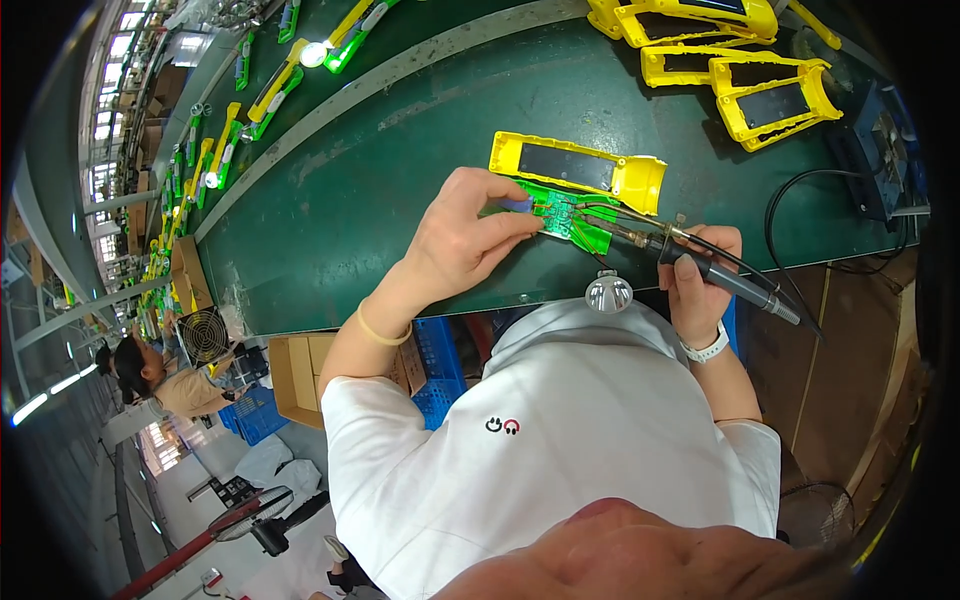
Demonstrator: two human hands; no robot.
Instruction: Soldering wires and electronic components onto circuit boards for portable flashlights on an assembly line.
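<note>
My left hand (465, 230) grips the left end of a green lamp housing (597, 238), with thumb and fingers at its edges. A blue part (515, 205) shows between the fingers. On the housing sits a green circuit board (558, 213) with thin wires. My right hand (692, 285) is closed round a soldering iron (715, 272) with a feed tube. Its tip reaches the board from the right; exact contact is too small to tell. A round reflector lamp head (608, 292) hangs by wires at the table's near edge. A yellow casing (575, 165) with a dark panel lies just behind.
Several yellow casings (770, 100) are piled at the far right, near a blue soldering station (872, 150) with a black cable. A metal rail (400, 75) divides the green table (350, 190); beyond it are rows of green-yellow lamps (275, 90). A co-worker (165, 375) sits at left.
</note>
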